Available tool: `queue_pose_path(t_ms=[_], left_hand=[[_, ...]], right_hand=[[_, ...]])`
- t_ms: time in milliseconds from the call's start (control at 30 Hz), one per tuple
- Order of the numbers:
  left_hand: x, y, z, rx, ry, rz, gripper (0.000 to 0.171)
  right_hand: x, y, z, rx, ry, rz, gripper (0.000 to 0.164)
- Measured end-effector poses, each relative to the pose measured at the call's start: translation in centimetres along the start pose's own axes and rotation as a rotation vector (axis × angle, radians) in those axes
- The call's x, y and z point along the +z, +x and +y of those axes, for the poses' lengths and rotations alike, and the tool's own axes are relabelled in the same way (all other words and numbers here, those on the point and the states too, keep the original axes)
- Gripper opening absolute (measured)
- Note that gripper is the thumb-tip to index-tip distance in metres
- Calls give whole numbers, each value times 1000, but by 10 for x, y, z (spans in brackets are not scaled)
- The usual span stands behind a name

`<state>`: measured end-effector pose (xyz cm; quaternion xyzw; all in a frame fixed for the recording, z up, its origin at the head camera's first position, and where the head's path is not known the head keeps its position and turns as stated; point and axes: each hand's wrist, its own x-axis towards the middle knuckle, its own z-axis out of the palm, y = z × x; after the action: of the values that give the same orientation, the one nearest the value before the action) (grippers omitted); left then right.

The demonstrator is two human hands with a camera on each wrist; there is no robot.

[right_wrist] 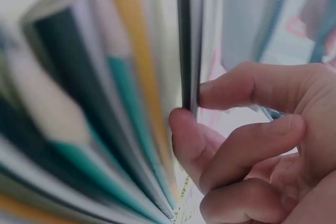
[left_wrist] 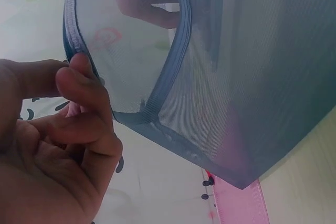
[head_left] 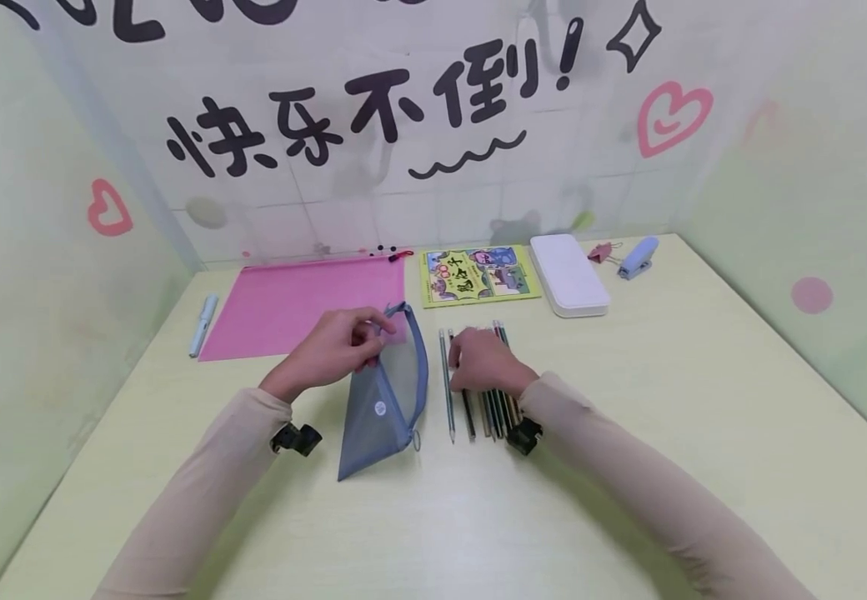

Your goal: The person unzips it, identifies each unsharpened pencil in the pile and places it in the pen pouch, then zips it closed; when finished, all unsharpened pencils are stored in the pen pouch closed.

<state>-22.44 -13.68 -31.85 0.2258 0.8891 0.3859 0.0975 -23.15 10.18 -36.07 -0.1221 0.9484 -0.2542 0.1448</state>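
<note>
My left hand (head_left: 338, 343) pinches the rim of a blue-grey mesh zip pouch (head_left: 369, 429). The pouch is held up on the table with its mouth spread toward the right, and in the left wrist view the zip edges (left_wrist: 176, 45) stand apart. Right of it, my right hand (head_left: 484, 360) pinches a dark pencil (right_wrist: 185, 40) between thumb and finger. A green pencil (head_left: 447, 396) lies between the pouch and that hand. Several more pencils (head_left: 495, 417) lie side by side under the right hand, which partly hides them.
Behind the hands lie a pink zip folder (head_left: 291, 296), a yellow picture book (head_left: 478, 277) and a white case (head_left: 570, 275). A light-blue pen (head_left: 204, 325) is at the left. A red binder clip (head_left: 600, 252) and blue stapler (head_left: 638, 257) sit back right.
</note>
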Motion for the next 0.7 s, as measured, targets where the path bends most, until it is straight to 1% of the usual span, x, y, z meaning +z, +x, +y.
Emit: queue_pose_path(t_ms=[133,233,333,467,567,633,700], left_hand=[[2,0,1,-3,-7,5,22],[3,0,1,-4,-14,11,23],[4,1,2,6,-23,14,22],[7,1,3,19,-40,16,22],[9,1,3,19,-48,20,23],[11,1,3,18,-48,28,23],[12,1,3,16,-46,43,21]], right_hand=[[-11,-8,3,-14,146,15,25],[-18,-13,0,-52,267,42,29],[-20,-17,-5,-75,399,98,29],[-14,-18,-14,-68,555,187,30],[-6,-16,-21,-60,622,248,28],[-1,-16,-25,-70,624,269,27],[5,-17,-28,-92,623,271,25]])
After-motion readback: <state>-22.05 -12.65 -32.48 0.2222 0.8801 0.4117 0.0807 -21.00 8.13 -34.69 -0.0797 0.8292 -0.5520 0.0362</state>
